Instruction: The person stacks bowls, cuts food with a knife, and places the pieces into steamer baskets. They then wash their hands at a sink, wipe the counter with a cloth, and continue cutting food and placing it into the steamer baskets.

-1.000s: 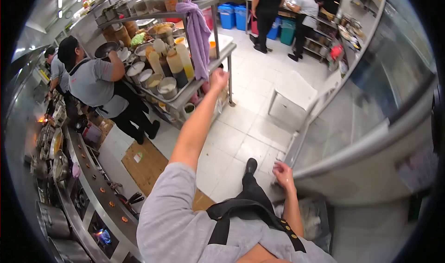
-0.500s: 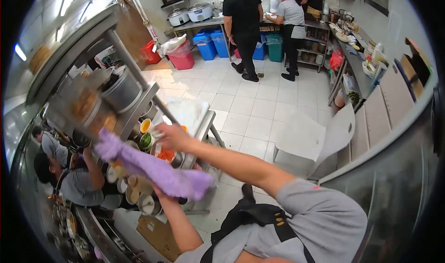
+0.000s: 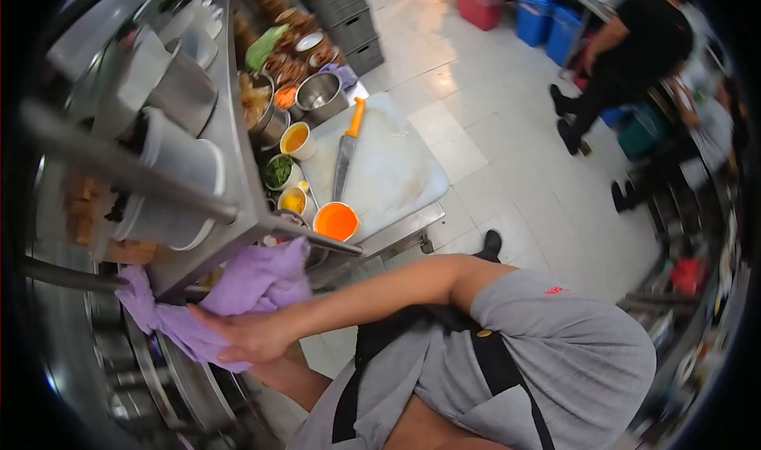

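A purple towel (image 3: pixel 258 280) lies bunched beside the shelf post at the lower left, one end reaching toward the metal rail. My right hand (image 3: pixel 250 335) is closed on its lower part. Below it comes my left forearm (image 3: pixel 293 379); the left hand itself is hidden behind my right hand and the towel, so its fingers do not show. Just beyond the towel is the corner of the steel shelf (image 3: pixel 252 226). An orange-filled tub (image 3: pixel 336 222) stands near that corner, apart from both hands.
A knife with an orange handle (image 3: pixel 346 153) lies on the white cutting board (image 3: pixel 404 165). Small tubs of food and a steel pot (image 3: pixel 321 97) line its left side. Clear containers (image 3: pixel 182 165) sit on the shelf. A person in black (image 3: pixel 634 54) stands on the tiled floor.
My right hand has come back from over the food tubs and now grips the towel. The towel has shifted down and left, against the shelf. The view has turned toward the counter.
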